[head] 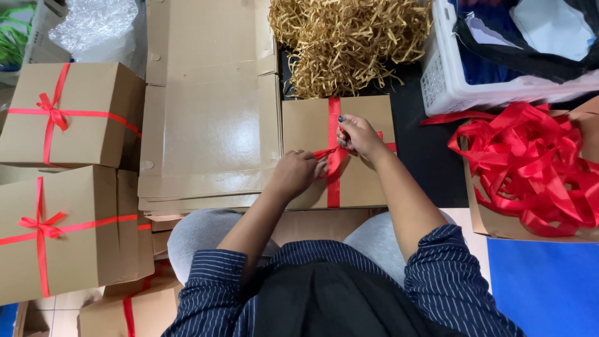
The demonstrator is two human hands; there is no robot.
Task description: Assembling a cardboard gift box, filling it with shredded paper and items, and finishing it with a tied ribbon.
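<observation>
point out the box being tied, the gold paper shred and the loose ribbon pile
box [368,178], head view, bare lid right of the ribbon
gold shred [346,40], head view, middle of heap
ribbon pile [530,168], head view, centre of tangle

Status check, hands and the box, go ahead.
Left hand and right hand both pinching red ribbon atop brown box. Nothing in the way.

Brown cardboard box [355,128] with red ribbon [334,181] sits under both hands. Two finished ribboned boxes, upper [75,115] and lower [75,234], well left of left hand [296,173]. Flattened cartons [209,125] just left. Open ribbon-filled box [483,218] right of right hand [359,134].
</observation>
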